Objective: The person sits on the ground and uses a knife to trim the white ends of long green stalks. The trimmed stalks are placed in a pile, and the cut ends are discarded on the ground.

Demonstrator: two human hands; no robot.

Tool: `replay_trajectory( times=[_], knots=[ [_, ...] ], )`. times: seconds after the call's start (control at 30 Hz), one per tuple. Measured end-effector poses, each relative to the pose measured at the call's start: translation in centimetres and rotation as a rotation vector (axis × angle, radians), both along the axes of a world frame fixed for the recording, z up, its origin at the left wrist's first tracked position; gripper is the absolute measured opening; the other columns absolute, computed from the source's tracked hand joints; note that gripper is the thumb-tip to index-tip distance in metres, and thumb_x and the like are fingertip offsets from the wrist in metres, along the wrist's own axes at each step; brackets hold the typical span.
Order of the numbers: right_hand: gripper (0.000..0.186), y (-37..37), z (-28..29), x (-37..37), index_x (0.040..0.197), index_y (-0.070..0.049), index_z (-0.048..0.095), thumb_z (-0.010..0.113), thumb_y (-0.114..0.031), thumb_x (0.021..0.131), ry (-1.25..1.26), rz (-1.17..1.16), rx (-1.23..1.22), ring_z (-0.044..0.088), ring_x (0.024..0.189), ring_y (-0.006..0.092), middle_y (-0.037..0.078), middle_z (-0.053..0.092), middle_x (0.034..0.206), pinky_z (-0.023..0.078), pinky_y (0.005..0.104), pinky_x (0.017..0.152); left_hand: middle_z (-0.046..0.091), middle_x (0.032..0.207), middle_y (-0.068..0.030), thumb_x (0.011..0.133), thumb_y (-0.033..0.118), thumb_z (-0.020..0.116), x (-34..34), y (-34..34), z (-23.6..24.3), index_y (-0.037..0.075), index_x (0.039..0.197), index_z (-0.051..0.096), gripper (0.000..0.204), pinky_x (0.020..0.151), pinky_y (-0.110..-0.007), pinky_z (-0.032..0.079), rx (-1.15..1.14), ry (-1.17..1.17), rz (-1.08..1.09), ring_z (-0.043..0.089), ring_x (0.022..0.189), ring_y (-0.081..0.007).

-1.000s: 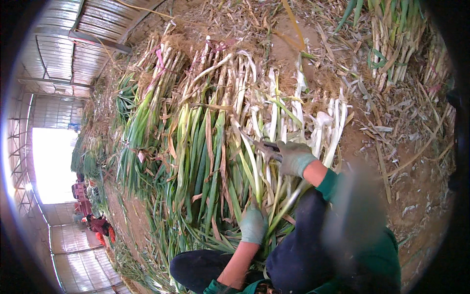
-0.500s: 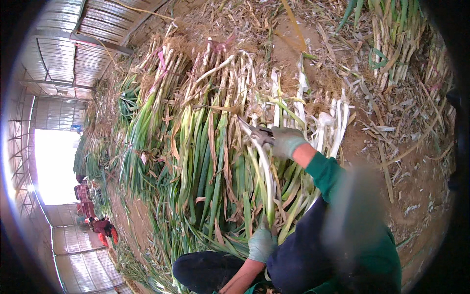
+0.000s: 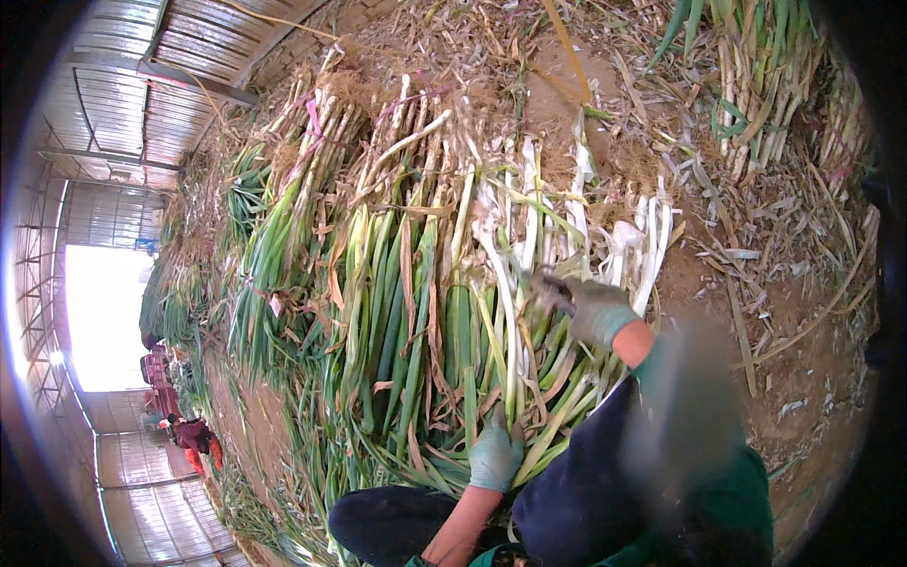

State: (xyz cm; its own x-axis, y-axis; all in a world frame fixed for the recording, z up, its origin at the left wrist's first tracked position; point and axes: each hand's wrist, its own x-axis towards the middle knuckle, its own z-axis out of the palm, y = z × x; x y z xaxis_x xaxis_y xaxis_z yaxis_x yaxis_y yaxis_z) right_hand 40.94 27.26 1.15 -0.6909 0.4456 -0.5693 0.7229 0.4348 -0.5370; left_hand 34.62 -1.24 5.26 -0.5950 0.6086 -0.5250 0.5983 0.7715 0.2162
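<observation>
My left hand [image 3: 494, 455], in a pale green glove, is closed round the leafy end of a long green onion [image 3: 508, 331]. The onion's white stem stretches away from me across the pile. My right hand [image 3: 602, 314], also gloved, grips a dark hand tool [image 3: 553, 291] to the right of that stem. Motion smears the tool, so its exact kind is unclear. Peeled green onions [image 3: 652, 250] with bright white stems lie beyond and right of my right hand. Unpeeled green onions [image 3: 383, 274] with dry brown leaves lie to the left.
A bundle of green onions tied with pink string [image 3: 312, 118] lies at the far left. Another bundle [image 3: 765, 85] lies at the far right. Dry peelings [image 3: 756, 227] litter the ground. A yellow strap [image 3: 567, 52] runs beyond the pile. Another person [image 3: 194, 439] is far off left.
My right hand has moved right and toward me with the tool, away from the stem. My left hand has shifted slightly left, still on the green onion.
</observation>
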Motion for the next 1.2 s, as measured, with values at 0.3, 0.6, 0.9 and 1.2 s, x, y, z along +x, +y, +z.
replay_trajectory(
  times=[0.3, 0.6, 0.9, 1.2],
  knots=[
    [0.059, 1.3, -1.8, -5.3, 0.129, -0.006, 0.046, 0.059, -0.022, 0.074, -0.041, 0.059, 0.014, 0.062, 0.101, 0.0353, 0.019, 0.062, 0.110, 0.048, 0.0420, 0.088, 0.061, 0.110, -0.0205, 0.084, 0.036, 0.060, -1.2, 1.3, -0.5, 0.006, 0.130, 0.048, 0.056, 0.081, -0.046, 0.049, -0.060, 0.059, -0.086, 0.061, 0.095, -0.0375],
    [0.063, -2.8, -0.4, -1.2, 0.126, -0.001, 0.045, 0.064, -0.022, 0.070, -0.008, 0.136, -0.158, 0.060, 0.105, 0.0329, 0.019, 0.060, 0.115, 0.048, 0.0399, 0.090, 0.060, 0.106, -0.0258, 0.081, 0.036, 0.064, -5.5, 6.0, -4.5, -0.002, 0.129, 0.042, 0.065, 0.082, -0.047, 0.048, 0.082, 0.213, -0.102, 0.059, 0.094, -0.0409],
    [0.077, 0.3, -0.5, -2.6, 0.138, -0.001, 0.036, 0.064, -0.029, 0.072, 0.033, 0.040, -0.035, 0.058, 0.109, 0.0320, 0.019, 0.058, 0.119, 0.045, 0.0382, 0.094, 0.062, 0.088, -0.0219, 0.082, 0.038, 0.060, -2.2, 11.4, -8.3, 0.000, 0.110, 0.058, 0.047, 0.070, -0.047, 0.051, -0.049, 0.075, -0.361, 0.063, 0.079, -0.0382],
    [0.053, 0.2, 0.9, -6.0, 0.121, -0.002, 0.049, 0.062, -0.028, 0.077, 0.127, 0.199, 0.096, 0.061, 0.102, 0.0333, 0.018, 0.063, 0.108, 0.048, 0.0410, 0.088, 0.055, 0.119, -0.0265, 0.082, 0.015, 0.057, -8.4, 12.2, -7.4, -0.002, 0.117, 0.057, 0.039, 0.086, -0.046, 0.048, 0.460, 0.128, -0.093, 0.057, 0.103, -0.0407]
  ],
)
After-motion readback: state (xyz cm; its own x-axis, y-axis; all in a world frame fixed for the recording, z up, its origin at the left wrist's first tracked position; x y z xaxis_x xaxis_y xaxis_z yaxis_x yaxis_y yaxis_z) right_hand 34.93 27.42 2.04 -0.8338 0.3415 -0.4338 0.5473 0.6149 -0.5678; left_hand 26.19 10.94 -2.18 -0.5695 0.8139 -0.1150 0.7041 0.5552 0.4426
